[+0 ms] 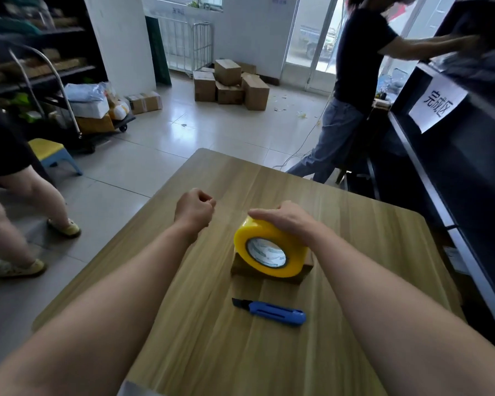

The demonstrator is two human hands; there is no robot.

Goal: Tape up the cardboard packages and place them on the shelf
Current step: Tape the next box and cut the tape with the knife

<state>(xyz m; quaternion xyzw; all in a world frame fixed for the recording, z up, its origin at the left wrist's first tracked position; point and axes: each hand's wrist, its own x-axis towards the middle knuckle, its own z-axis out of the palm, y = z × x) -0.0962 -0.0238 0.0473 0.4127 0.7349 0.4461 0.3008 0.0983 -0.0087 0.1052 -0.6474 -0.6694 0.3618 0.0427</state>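
A small brown cardboard package [304, 273] lies on the wooden table [226, 352], mostly hidden under a yellow tape roll [269, 252] standing on edge on top of it. My right hand [283, 220] grips the roll from above, fingers curled over its far side. My left hand [195, 208] is closed in a fist up and left of the roll. It seems to pinch the end of a faint clear strip of tape stretched from the roll. A dark shelf [455, 167] with a white paper sign stands at the right.
A blue utility knife [269, 311] lies on the table just in front of the package. One person [352, 90] reaches into the shelf at the back right; another person's legs [26, 201] are at the left. Stacked boxes [230, 81] and a loaded cart [97, 110] sit on the floor.
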